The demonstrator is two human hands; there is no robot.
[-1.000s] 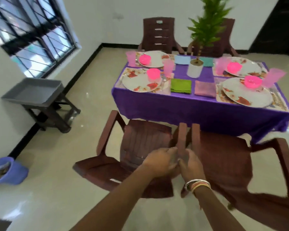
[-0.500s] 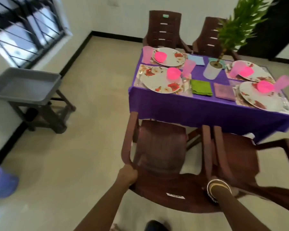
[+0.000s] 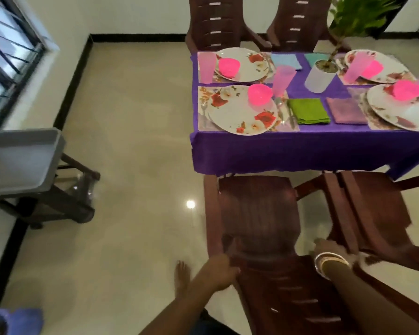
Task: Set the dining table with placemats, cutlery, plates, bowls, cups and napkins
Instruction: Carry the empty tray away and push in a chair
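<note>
Since half a second ago the chair (image 3: 259,226) has slid up to the desk (image 3: 300,151), its seat front now at the purple cloth's hem, just beside a second chair (image 3: 377,209). My left grip (image 3: 221,269) is curled round the chair's left arm near the back, and my right grip (image 3: 331,250), blurred, is closed on the right arm's rear end. On the desk the nearest placemat (image 3: 205,93) carries a plate (image 3: 240,114) with a pink bowl (image 3: 260,93) on it, a cup (image 3: 283,78) beside, and a green napkin (image 3: 309,111) to its right.
</note>
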